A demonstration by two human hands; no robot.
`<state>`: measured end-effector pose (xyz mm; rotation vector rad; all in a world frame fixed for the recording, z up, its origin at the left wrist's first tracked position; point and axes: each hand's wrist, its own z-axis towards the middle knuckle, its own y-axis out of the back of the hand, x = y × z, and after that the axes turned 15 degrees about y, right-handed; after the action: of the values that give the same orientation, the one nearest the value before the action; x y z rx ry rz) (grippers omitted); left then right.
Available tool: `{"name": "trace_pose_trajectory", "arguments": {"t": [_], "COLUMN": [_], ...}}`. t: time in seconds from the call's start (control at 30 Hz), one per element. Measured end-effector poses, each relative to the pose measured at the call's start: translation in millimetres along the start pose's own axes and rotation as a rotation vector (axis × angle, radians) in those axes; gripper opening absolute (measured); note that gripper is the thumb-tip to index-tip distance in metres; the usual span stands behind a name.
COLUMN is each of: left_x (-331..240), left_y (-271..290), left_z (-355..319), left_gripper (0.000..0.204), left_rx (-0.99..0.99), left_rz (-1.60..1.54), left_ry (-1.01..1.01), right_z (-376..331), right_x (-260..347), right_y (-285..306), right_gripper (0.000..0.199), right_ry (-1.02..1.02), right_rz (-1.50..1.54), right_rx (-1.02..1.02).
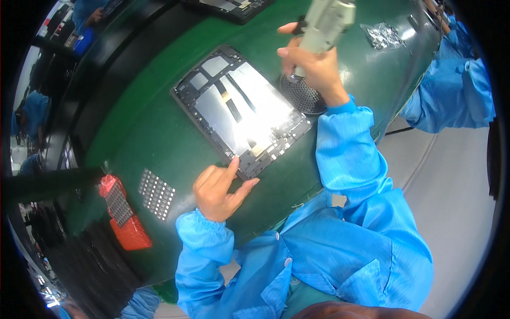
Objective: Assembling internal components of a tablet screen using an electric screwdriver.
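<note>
An opened tablet (pixel 218 119) lies at a slant on the green table, its bright metal plates, ribbon cables and small parts exposed. My left hand (pixel 217 192) steadies its near corner, index fingertip and thumb set on either side and the other fingers curled. Up to the right, my right hand (pixel 319 69) is closed around a pale grey-green handheld power tool (pixel 325 24). The tool's metal nose points down, over a round black perforated holder (pixel 303 97) beside the tablet; whether they touch I cannot tell.
Left of my left hand lie a sheet of small dark pads (pixel 156 194), a second sheet (pixel 119 204) and a red bubble-wrap packet (pixel 130 232). A clear bag of small parts (pixel 383 36) lies far right. Another device (pixel 234 6) sits at the far edge. A blue-sleeved person (pixel 451 95) is at right.
</note>
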<state>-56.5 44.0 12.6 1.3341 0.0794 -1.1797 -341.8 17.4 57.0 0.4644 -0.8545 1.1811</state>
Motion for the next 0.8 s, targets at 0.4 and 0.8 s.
{"name": "trace_pose_trajectory", "arguments": {"t": [0.4,0.8], "left_x": [-1,0], "left_y": [-8,-9], "left_z": [1,0], "left_gripper": [0.034,0.033], "left_rx": [-0.070,-0.083], "left_rz": [0.039,0.013], "left_ry": [-0.069,-0.043], "right_z": [-34,-46], "right_x": [42,29], "right_y": [-106,-114], "right_gripper": [0.038,0.033], "right_ry": [-0.107,-0.192], "right_rz": [0.337,0.317], "right_rx": [0.196,0.283]}}
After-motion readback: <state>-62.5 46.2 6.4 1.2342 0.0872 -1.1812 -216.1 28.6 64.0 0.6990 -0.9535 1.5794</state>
